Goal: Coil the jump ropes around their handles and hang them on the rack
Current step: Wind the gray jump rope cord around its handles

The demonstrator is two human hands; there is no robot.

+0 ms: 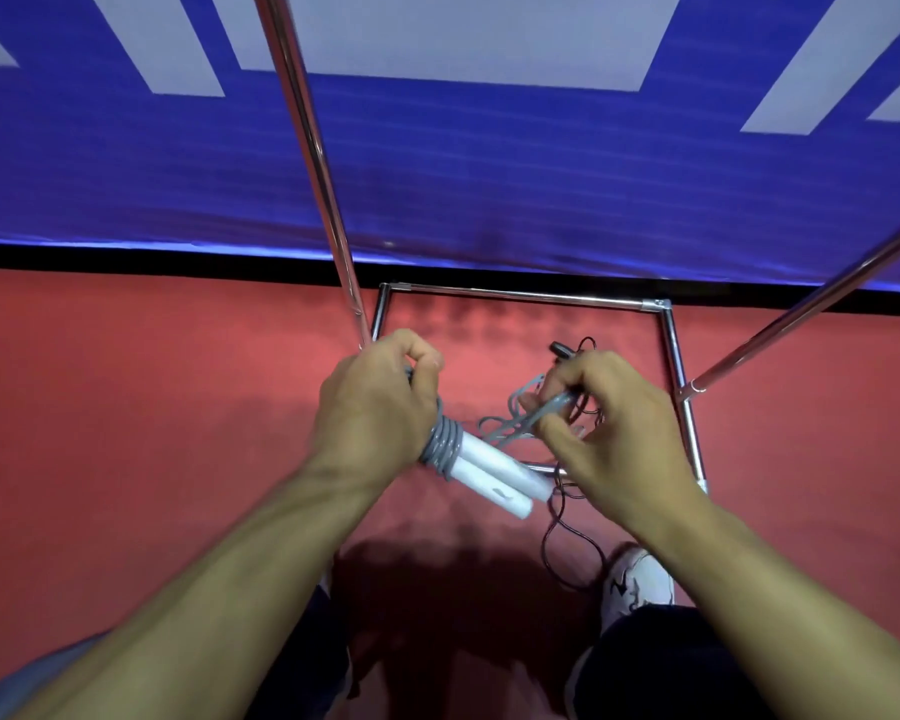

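My left hand [380,402] grips the two white handles [494,478] of a jump rope side by side, their free ends pointing toward me and to the right. Several turns of grey rope [441,444] are wound around the handles just below my fist. My right hand [614,428] pinches the loose grey rope end [520,423], which runs back to the handles in loops. A black jump rope [567,543] lies loose on the red floor under my right hand. The chrome rack [531,294] stands in front of me.
The rack's base frame lies on the red floor [152,407], with slanted chrome poles [307,137] rising left and right. A blue and white banner [463,189] hangs behind. My white shoe [640,579] is at lower right near the black rope.
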